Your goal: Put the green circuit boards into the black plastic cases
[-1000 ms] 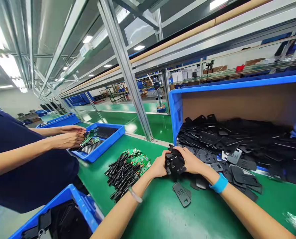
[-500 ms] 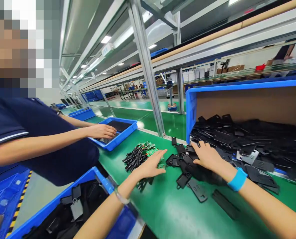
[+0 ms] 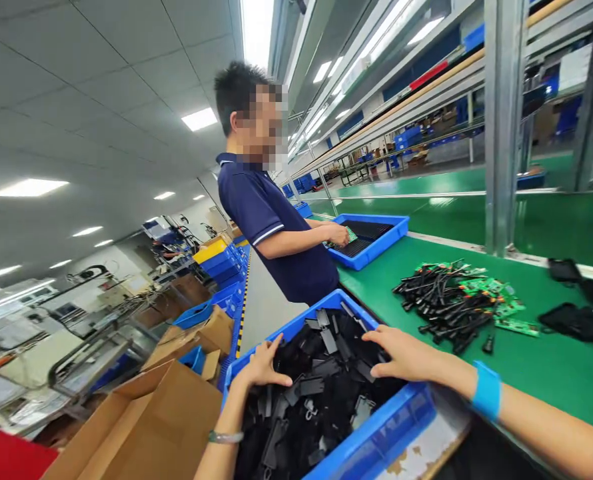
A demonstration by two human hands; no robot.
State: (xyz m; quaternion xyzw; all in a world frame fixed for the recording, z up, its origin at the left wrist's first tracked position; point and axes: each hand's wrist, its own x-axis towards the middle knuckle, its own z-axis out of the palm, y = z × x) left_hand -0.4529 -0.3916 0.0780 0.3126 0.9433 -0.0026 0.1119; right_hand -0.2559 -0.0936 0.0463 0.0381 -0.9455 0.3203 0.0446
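A blue bin (image 3: 371, 440) holds a heap of black plastic parts (image 3: 321, 373), with a few grey and metallic pieces among them. My left hand (image 3: 261, 365) is at the bin's left rim, thumb and fingers spread over the parts. Across from it, my right hand (image 3: 401, 353) reaches over the right rim, its fingers also apart. Neither hand visibly holds anything; whether the fingertips touch the parts I cannot tell. To the right, a pile of black cables with green circuit boards (image 3: 456, 300) lies on the green table (image 3: 566, 387).
Beyond the bin stands a co-worker (image 3: 271, 220), holding a green board (image 3: 350, 235) over a blue tray (image 3: 376, 253). More black parts (image 3: 576, 320) lie at the table's right. A metal post (image 3: 499, 133) rises behind. Cardboard boxes (image 3: 141, 427) stand at lower left.
My view has swung left. Both my hands have moved from above the table and its loose black parts to the blue bin. The co-worker's hand now has a green board.
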